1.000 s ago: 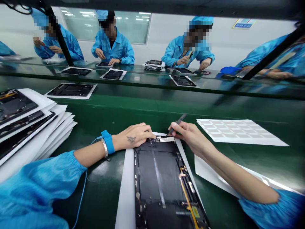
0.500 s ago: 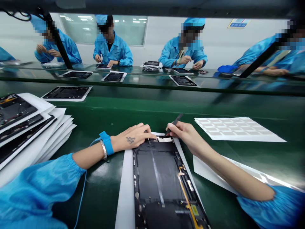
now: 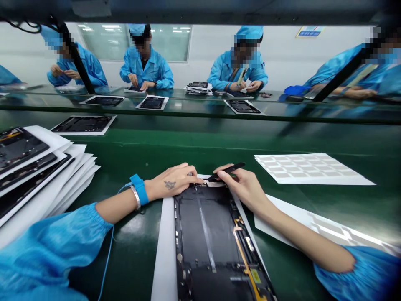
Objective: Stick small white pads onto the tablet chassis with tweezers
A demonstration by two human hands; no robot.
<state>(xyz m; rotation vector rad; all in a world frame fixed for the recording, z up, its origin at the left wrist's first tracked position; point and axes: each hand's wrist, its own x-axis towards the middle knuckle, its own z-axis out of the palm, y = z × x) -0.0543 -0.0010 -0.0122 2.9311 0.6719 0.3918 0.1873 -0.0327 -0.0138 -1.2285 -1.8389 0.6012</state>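
Observation:
An open tablet housing (image 3: 208,234) lies on a white sheet (image 3: 164,251), showing a dark inner panel, a clear strip and a gold flex cable. My left hand (image 3: 173,180) rests on the housing's far edge, and its fingertips reach a small white strip (image 3: 216,183). My right hand (image 3: 239,186) grips black tweezers (image 3: 227,171), with their tips low over that strip. A blue wrist strap (image 3: 140,190) and a metal bangle (image 3: 135,197) circle my left wrist.
Several housings on white sheets are stacked at left (image 3: 19,150). A sheet of white pads (image 3: 308,169) lies at right, with another white sheet (image 3: 300,221) under my right forearm. Beyond a glass divider (image 3: 200,104), co-workers in blue handle similar housings.
My right hand has turned, bringing the tweezers down flatter with their tips further left over the white strip. My left hand stays in place. The whole view has shifted slightly.

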